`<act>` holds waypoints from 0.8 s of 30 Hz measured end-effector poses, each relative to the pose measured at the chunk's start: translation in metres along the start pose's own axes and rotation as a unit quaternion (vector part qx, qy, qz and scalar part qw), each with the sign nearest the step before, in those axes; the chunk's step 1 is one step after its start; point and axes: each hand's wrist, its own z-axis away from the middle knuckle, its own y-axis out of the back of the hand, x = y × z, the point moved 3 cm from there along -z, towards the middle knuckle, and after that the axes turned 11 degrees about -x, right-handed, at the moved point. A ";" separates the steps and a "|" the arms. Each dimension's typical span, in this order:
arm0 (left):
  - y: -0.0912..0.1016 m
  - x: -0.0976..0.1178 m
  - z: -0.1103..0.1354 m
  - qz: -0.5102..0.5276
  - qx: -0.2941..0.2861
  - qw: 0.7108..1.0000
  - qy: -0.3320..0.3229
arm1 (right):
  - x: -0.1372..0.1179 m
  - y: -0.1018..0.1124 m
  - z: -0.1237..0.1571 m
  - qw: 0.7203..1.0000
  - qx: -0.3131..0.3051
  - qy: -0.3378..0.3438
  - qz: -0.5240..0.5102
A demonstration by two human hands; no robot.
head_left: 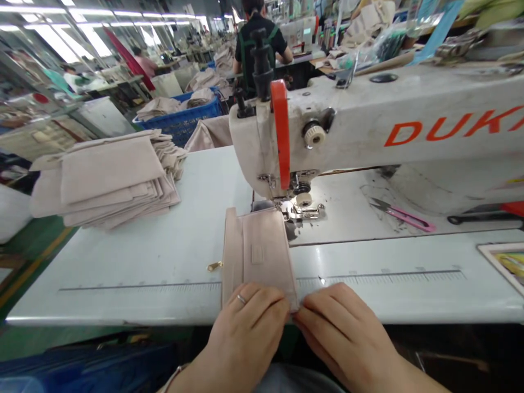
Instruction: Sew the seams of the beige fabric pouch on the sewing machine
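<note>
A beige fabric pouch piece (268, 243) lies on the sewing machine table, its far edge at the presser foot (292, 210). A gold zipper pull (214, 266) sticks out from its left side. My left hand (249, 322), with a ring on one finger, is closed on the near edge of the pouch. Beside it, my right hand (344, 322) pinches the pouch's near right corner. The fingertips of both hands almost meet there. The white sewing machine (368, 114) with an orange lever stands over the far edge.
A stack of beige fabric pieces (114, 174) lies at the table's left. Pink-handled thread snips (405, 217) rest under the machine arm. A ruler scale (380, 275) runs along the front. Behind stand a blue crate (184, 117) of fabric and a seated person (257, 49).
</note>
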 end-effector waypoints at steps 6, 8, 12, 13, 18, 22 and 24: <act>-0.002 -0.001 0.000 0.056 0.032 0.998 0.023 | 0.003 -0.003 0.006 0.999 0.014 0.038 0.001; -0.003 -0.002 0.004 0.066 0.027 0.997 0.011 | 0.003 -0.004 0.009 0.999 0.017 0.045 -0.001; -0.004 -0.002 0.005 0.029 0.003 1.000 -0.011 | 0.003 -0.004 0.011 0.999 0.026 0.040 -0.012; -0.004 -0.003 0.006 0.021 -0.003 1.000 -0.012 | 0.004 -0.004 0.012 0.999 0.029 0.038 -0.017; -0.013 -0.008 0.014 0.034 -0.018 0.999 -0.018 | 0.006 -0.001 0.014 0.998 0.030 0.012 -0.049; -0.013 -0.006 0.014 0.033 -0.007 0.999 -0.017 | 0.006 -0.002 0.013 0.999 0.033 0.019 -0.029; -0.006 -0.003 0.008 0.022 -0.011 1.000 -0.015 | 0.005 -0.002 0.010 0.999 0.046 0.026 -0.007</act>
